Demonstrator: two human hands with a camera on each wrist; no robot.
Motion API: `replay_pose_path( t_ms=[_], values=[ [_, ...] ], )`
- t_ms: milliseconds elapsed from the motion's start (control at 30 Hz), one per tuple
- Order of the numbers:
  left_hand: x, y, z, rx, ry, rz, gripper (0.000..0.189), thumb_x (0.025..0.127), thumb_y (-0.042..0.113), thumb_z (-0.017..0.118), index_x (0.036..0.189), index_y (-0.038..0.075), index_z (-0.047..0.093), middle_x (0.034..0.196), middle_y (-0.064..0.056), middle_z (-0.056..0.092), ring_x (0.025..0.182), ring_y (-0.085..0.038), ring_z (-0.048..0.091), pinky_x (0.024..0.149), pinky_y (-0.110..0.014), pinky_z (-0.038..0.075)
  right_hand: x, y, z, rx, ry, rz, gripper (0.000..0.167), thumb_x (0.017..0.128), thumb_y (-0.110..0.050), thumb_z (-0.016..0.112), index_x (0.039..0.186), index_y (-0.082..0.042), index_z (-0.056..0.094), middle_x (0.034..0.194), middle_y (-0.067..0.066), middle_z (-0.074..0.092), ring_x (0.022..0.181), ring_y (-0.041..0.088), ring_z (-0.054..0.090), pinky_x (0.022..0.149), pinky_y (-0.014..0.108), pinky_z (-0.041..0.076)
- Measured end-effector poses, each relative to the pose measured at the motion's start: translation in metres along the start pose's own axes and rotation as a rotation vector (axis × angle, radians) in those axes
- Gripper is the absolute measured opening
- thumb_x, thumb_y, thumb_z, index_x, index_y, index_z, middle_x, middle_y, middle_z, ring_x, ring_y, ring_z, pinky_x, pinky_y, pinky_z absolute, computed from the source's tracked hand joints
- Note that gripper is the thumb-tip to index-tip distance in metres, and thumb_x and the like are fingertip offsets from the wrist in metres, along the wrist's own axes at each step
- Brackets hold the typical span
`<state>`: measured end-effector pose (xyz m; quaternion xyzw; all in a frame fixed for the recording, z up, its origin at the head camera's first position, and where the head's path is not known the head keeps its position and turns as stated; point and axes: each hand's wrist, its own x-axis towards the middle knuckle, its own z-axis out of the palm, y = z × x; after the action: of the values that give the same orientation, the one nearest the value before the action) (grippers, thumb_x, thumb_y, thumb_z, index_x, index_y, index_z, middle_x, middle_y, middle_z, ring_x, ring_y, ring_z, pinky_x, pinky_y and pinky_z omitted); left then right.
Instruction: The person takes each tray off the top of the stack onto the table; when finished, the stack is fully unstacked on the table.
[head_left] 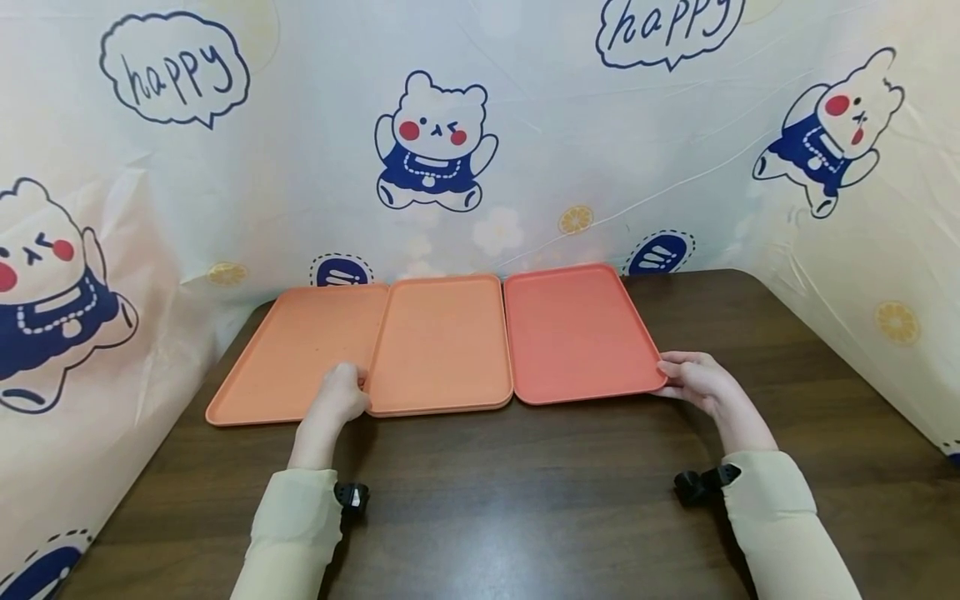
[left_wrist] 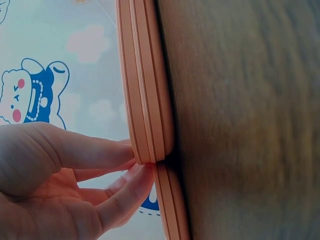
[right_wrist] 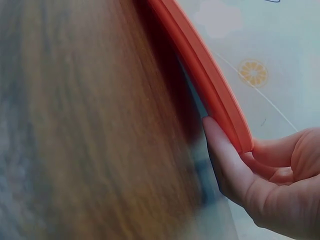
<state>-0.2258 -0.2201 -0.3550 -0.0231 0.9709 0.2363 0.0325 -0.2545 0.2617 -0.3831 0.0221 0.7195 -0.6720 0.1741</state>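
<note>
Three flat trays lie side by side in the head view: an orange tray at left, a lighter orange tray in the middle, and a red tray at right. Seen edge-on in the left wrist view, the middle orange tray shows two stacked layers. My left hand pinches at its near left corner, next to the left tray's edge. The right hand grips the red tray's near right corner, one finger under it and others above. That corner is raised off the table in the right wrist view.
The brown wooden table stretches in front of the trays and to their right. Behind and at both sides hangs a pale printed cloth with cartoon bears. Each wrist carries a small black camera.
</note>
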Motion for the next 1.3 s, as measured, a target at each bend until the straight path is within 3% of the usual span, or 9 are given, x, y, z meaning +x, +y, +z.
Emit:
replay_pose_path(
  t_ms=[200,433,633,733,900,1133,1300],
  values=[
    [0.0,0.0,0.0,-0.012,-0.006,-0.006,0.033,0.072,-0.008,0.062,0.06,0.007,0.036,0.06,-0.002,0.029,0.061,-0.019,0.035,0.053,-0.025,0.028,0.001,0.001,0.0,0.016,0.012,0.01,0.056,0.097,-0.004,0.04,0.142,0.017,0.015,0.087,-0.009,0.062,0.079,0.004,0.063,0.073,0.023,0.056],
    [-0.001,0.0,0.0,-0.022,-0.018,-0.01,0.032,0.072,-0.009,0.062,0.06,0.007,0.037,0.06,-0.002,0.03,0.061,-0.02,0.036,0.053,-0.025,0.029,0.0,0.001,0.003,-0.078,0.07,0.025,0.053,0.099,-0.009,0.041,0.144,0.009,0.023,0.124,0.016,0.054,0.082,-0.001,0.061,0.076,0.022,0.055],
    [-0.001,0.0,0.0,-0.028,-0.024,-0.018,0.033,0.073,-0.01,0.062,0.061,0.007,0.036,0.06,-0.002,0.029,0.06,-0.02,0.036,0.052,-0.025,0.029,0.0,0.0,0.005,-0.132,0.091,0.027,0.051,0.099,-0.01,0.041,0.144,0.009,0.025,0.126,0.023,0.052,0.08,0.0,0.06,0.075,0.022,0.055],
    [-0.002,-0.001,0.0,-0.021,-0.018,-0.011,0.033,0.073,-0.009,0.062,0.06,0.007,0.036,0.06,-0.002,0.028,0.06,-0.019,0.035,0.052,-0.025,0.029,0.001,-0.001,0.007,-0.167,0.067,0.014,0.05,0.099,-0.007,0.037,0.143,0.011,0.023,0.134,0.031,0.042,0.082,0.0,0.06,0.077,0.024,0.055],
    [-0.002,-0.001,0.0,-0.01,-0.018,-0.007,0.032,0.073,-0.008,0.063,0.061,0.006,0.036,0.06,-0.002,0.029,0.06,-0.019,0.035,0.052,-0.025,0.028,0.001,0.0,0.006,-0.188,0.017,-0.016,0.05,0.097,0.0,0.034,0.143,0.014,0.019,0.135,0.035,0.04,0.085,0.001,0.059,0.08,0.025,0.055],
    [-0.001,0.0,0.0,-0.01,-0.026,-0.014,0.033,0.074,-0.009,0.062,0.061,0.007,0.036,0.061,-0.003,0.029,0.06,-0.02,0.036,0.052,-0.026,0.029,0.0,-0.001,0.008,-0.227,0.096,-0.05,0.047,0.095,0.002,0.04,0.137,0.019,0.028,0.112,0.021,0.06,0.077,0.001,0.061,0.073,0.022,0.056],
    [0.0,0.0,0.0,-0.009,-0.03,-0.012,0.033,0.074,-0.009,0.062,0.061,0.006,0.036,0.061,-0.003,0.028,0.06,-0.019,0.035,0.052,-0.026,0.029,-0.002,-0.005,0.01,-0.272,0.07,-0.042,0.049,0.094,0.004,0.039,0.137,0.022,0.023,0.125,0.036,0.046,0.083,0.003,0.059,0.079,0.026,0.055]
  ],
)
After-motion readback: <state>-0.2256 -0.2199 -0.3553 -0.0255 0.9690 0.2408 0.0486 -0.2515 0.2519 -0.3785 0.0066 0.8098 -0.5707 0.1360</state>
